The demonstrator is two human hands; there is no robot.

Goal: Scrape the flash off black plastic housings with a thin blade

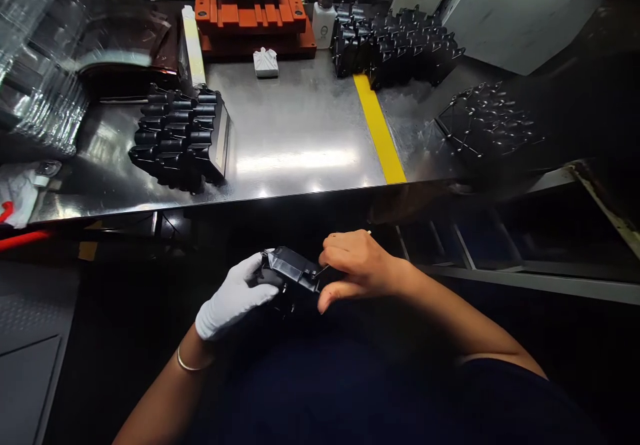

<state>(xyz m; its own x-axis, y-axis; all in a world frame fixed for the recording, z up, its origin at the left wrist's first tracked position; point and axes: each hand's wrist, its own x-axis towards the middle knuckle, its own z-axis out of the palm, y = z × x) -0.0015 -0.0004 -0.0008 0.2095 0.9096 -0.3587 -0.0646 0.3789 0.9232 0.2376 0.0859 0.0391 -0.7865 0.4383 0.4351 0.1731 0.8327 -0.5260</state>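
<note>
My left hand (235, 298), in a white glove, grips a black molded plastic part (293, 268) in front of my body, below the table edge. The part is tilted, and its far end points toward my right hand (357, 265). That hand is bare, with its fingers curled around a thin tool whose slim tip (323, 272) reaches the part's right end. The tool's handle is mostly hidden in the fingers, so its exact kind cannot be made out. My right thumb sits low, close to the part's end.
Black molded parts stand stacked on the metal table (290, 125) at left (175, 138) and back right (405, 45). Black branched pieces (490, 121) lie at right. An orange fixture (250, 15), white bottle (324, 21), white block (265, 63) and yellow tape strip (377, 125) are there too.
</note>
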